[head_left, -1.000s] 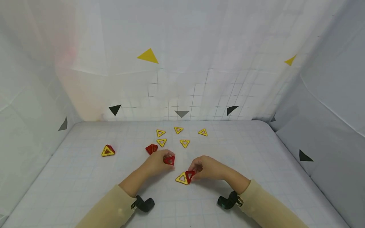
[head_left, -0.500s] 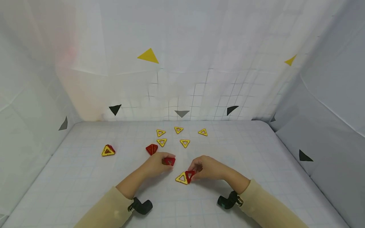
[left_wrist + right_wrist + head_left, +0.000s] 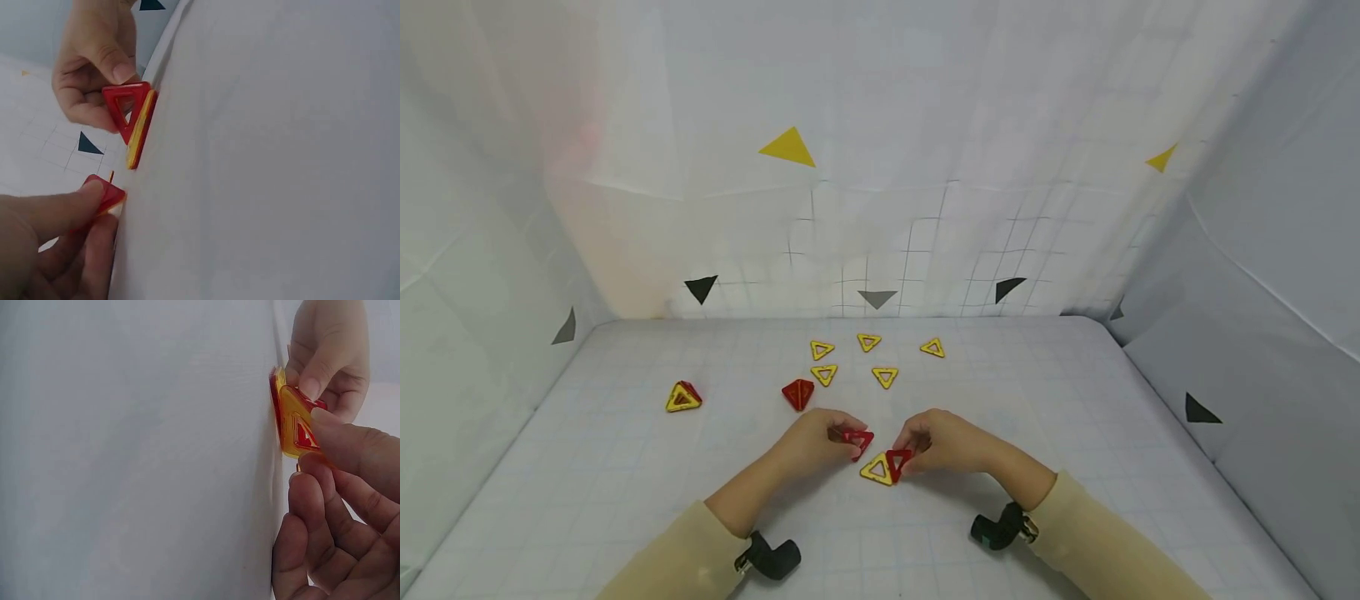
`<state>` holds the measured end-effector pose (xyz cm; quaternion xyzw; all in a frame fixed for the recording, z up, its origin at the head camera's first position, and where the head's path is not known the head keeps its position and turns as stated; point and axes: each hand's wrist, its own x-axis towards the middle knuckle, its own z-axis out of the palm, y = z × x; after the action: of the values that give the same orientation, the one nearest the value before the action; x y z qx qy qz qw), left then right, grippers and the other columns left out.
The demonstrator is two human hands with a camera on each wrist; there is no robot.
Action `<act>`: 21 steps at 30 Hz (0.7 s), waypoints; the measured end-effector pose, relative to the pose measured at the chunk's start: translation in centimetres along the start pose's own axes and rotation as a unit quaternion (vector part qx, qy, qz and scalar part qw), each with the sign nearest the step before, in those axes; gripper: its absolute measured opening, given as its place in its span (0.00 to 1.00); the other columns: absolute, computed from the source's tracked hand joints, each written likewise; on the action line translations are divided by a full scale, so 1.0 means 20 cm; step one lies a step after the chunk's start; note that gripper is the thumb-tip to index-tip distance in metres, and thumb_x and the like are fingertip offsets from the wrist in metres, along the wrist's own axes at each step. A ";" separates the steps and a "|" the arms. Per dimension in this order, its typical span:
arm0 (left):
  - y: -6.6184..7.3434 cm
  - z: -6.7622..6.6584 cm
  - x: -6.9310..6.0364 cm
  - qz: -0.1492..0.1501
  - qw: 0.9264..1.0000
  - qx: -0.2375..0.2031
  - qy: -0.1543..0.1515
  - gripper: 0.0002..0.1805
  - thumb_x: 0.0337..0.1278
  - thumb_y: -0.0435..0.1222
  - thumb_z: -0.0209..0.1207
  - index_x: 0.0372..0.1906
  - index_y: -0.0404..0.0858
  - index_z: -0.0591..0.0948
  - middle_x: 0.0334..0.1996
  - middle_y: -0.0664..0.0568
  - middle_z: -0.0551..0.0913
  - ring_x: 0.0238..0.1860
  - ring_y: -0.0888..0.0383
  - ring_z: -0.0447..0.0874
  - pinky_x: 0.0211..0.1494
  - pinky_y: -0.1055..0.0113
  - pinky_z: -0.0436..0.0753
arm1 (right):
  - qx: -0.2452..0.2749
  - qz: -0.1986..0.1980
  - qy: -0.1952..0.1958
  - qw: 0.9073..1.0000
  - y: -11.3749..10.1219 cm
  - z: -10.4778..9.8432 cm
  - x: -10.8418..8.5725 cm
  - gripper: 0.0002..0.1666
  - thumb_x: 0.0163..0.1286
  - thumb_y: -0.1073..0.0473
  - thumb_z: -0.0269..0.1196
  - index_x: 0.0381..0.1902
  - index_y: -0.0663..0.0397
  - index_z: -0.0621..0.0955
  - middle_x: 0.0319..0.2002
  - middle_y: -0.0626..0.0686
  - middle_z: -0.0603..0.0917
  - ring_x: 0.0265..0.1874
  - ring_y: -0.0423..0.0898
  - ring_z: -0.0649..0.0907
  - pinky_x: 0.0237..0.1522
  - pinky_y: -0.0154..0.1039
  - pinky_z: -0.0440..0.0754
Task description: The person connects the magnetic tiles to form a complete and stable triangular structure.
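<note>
While the left hand (image 3: 811, 443) pinches a red triangular piece (image 3: 867, 437) between thumb and fingers, the right hand (image 3: 946, 442) grips a red-and-yellow piece (image 3: 887, 471), a narrow gap between the two, well in from the left and right edges of the worktop (image 3: 1037, 383). Toward the far edge lie five yellow triangles (image 3: 880, 383), spaced apart; a dark red piece (image 3: 798, 395) sits just beyond the left hand, and wide room separates that hand from a yellow-and-red piece (image 3: 683, 406) toward the left edge.
</note>
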<state>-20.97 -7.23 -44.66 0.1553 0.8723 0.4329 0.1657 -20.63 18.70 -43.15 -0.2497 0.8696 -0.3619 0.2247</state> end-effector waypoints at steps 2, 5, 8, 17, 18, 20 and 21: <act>0.00 0.01 -0.01 0.004 1.000 0.017 0.007 0.13 0.57 0.38 0.71 0.47 0.51 0.87 0.39 0.62 0.84 0.40 0.58 0.78 0.48 0.61 0.80 | 0.000 0.002 0.001 1.000 0.00 0.00 0.00 0.12 0.58 0.59 0.76 0.40 0.45 0.87 0.30 0.40 0.85 0.32 0.41 0.82 0.38 0.35 0.82; 0.00 0.01 -0.01 0.000 0.999 0.042 0.020 0.12 0.56 0.39 0.71 0.46 0.50 0.88 0.37 0.62 0.83 0.38 0.57 0.77 0.45 0.62 0.80 | 0.000 -0.001 0.002 1.000 0.00 0.00 0.00 0.12 0.58 0.60 0.76 0.40 0.46 0.87 0.30 0.40 0.85 0.32 0.41 0.82 0.37 0.35 0.82; -0.02 0.01 -0.01 -0.008 0.998 0.053 0.031 0.11 0.55 0.41 0.72 0.45 0.50 0.88 0.34 0.61 0.82 0.37 0.57 0.77 0.41 0.63 0.79 | -0.004 0.003 0.002 1.000 0.01 0.00 0.00 0.12 0.58 0.59 0.76 0.39 0.44 0.87 0.30 0.40 0.85 0.32 0.41 0.82 0.37 0.35 0.81; -0.02 -0.03 -0.04 -0.021 0.997 0.063 0.050 0.09 0.53 0.42 0.73 0.40 0.50 0.89 0.32 0.61 0.82 0.36 0.57 0.77 0.40 0.64 0.80 | 0.000 0.009 0.002 1.000 0.01 0.00 0.00 0.11 0.58 0.59 0.76 0.39 0.43 0.87 0.30 0.41 0.84 0.32 0.42 0.81 0.37 0.36 0.81; -0.02 -0.03 -0.04 -0.017 0.997 0.064 0.049 0.08 0.53 0.41 0.73 0.39 0.49 0.89 0.31 0.61 0.83 0.36 0.58 0.78 0.40 0.64 0.80 | 0.000 0.010 0.002 1.000 0.01 0.00 0.00 0.11 0.58 0.59 0.76 0.39 0.43 0.87 0.30 0.41 0.85 0.32 0.42 0.81 0.37 0.36 0.81; -0.02 -0.04 -0.05 -0.011 0.997 0.060 0.044 0.06 0.54 0.40 0.73 0.37 0.49 0.89 0.30 0.62 0.83 0.36 0.58 0.78 0.41 0.63 0.80 | 0.001 0.009 0.002 1.000 0.00 0.00 0.00 0.11 0.58 0.59 0.76 0.39 0.43 0.87 0.30 0.41 0.85 0.32 0.42 0.82 0.37 0.36 0.82; -0.02 -0.04 -0.05 -0.008 0.997 0.059 0.041 0.05 0.54 0.40 0.72 0.36 0.49 0.89 0.30 0.62 0.83 0.36 0.59 0.78 0.42 0.63 0.80 | 0.002 0.008 0.002 1.000 0.00 0.00 0.00 0.11 0.58 0.59 0.76 0.39 0.44 0.87 0.30 0.41 0.85 0.32 0.42 0.82 0.37 0.36 0.82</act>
<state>-20.50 -8.46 -44.36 0.1404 0.9037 0.3852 0.1236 -20.62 18.71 -43.18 -0.2412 0.8712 -0.3627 0.2266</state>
